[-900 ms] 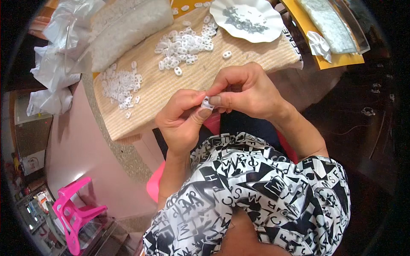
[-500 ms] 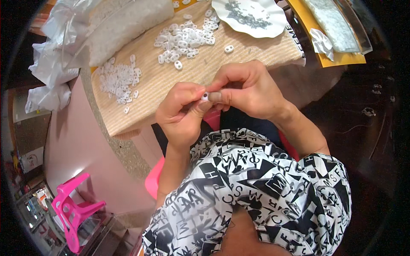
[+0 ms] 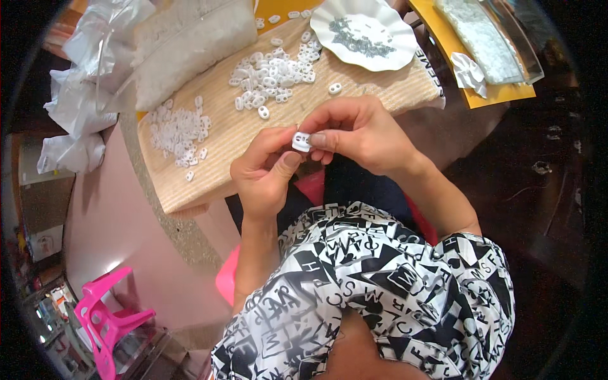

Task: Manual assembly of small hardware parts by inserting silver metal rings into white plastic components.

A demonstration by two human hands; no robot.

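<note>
Right fingers point(image 3: 335, 140) pinched on a white two-holed piece point(image 3: 301, 142), parted left fingers point(image 3: 287, 166) alongside

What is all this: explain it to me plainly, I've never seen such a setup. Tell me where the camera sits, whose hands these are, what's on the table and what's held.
There is no robot here: these are one person's bare hands, seen from above by a wide fisheye camera worn on their head, so edges look bent.

The right hand pinches a small white two-holed piece. The left hand is right beside it; whether it grips too is hard to tell.

On the striped tan surface lie a heap of similar pieces, another white pile, a clear bag and a wavy-edged plate holding small grey bits.
</note>
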